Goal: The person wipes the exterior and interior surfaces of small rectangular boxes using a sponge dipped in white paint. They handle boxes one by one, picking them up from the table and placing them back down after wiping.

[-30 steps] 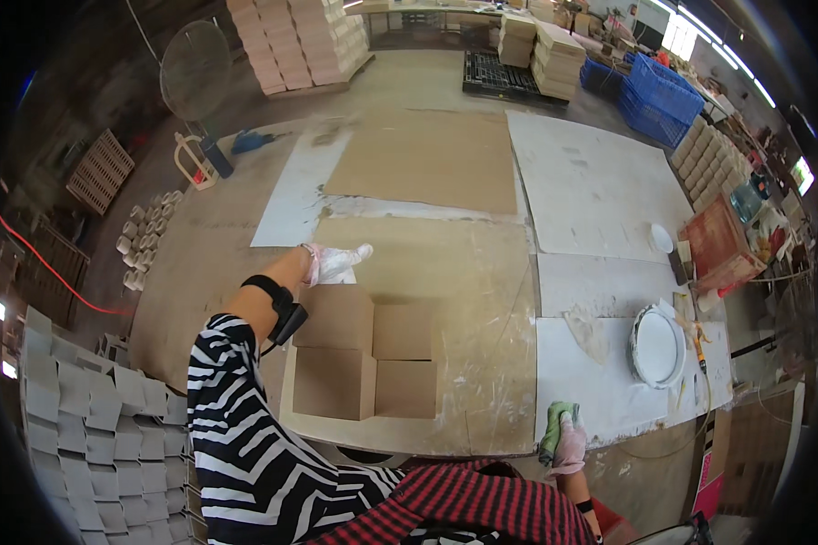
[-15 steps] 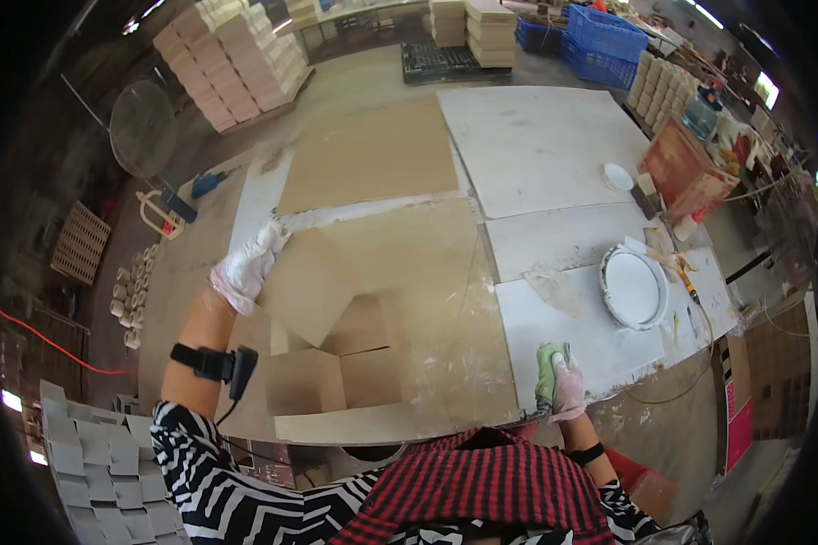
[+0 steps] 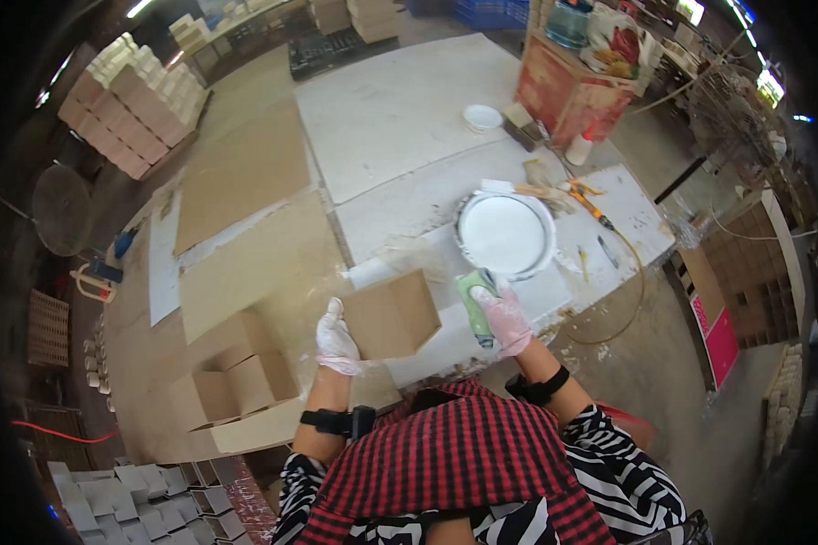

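Observation:
My left hand, in a thin white glove, grips the left side of a brown box and holds it tilted above the table's front part. Wrapped round a green pad-like thing with dark edges is my right hand, in a pinkish glove, just right of the box; the pad's exact kind is unclear. A round tub of white paste or paint stands right behind that hand. More brown boxes of the same sort rest together on the table at the left.
A white dish sits near a red-stained crate. An orange-handled tool with a hose lies right of the tub. Stacked pale pieces stand at far left; grey pieces lie low at left.
The left hand has brought a box from the group at the left over to the front middle. My right hand has risen toward the tub with the green thing. The view has turned right.

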`<control>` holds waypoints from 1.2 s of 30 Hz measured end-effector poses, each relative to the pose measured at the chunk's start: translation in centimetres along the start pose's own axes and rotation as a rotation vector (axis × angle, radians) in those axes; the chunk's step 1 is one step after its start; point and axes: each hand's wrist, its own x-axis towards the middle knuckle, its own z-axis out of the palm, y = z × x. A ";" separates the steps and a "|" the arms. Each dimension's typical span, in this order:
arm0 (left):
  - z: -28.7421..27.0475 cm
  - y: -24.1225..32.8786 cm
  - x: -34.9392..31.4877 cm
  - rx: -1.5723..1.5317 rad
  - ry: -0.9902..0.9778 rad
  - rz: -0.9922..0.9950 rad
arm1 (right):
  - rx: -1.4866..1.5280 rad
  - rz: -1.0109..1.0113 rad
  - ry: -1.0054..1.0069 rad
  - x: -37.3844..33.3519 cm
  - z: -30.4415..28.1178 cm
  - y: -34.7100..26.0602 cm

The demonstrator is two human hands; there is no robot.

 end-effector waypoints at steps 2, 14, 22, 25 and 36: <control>0.6 -5.0 1.4 -0.110 0.008 -0.061 | -0.282 -0.103 -0.044 0.2 -1.1 -1.1; -3.7 -10.3 3.7 0.006 0.035 -0.359 | -1.255 -0.491 -0.338 3.1 3.1 0.4; -3.1 -9.4 2.1 0.108 -0.096 -0.105 | -1.246 -0.421 -0.307 3.6 8.5 0.7; -3.8 -10.2 2.9 0.159 -0.083 -0.016 | -1.288 -0.328 -0.500 1.4 10.4 0.0; -3.3 -10.0 3.6 0.002 -0.135 -0.118 | -1.400 -0.304 -0.271 1.1 7.9 -1.3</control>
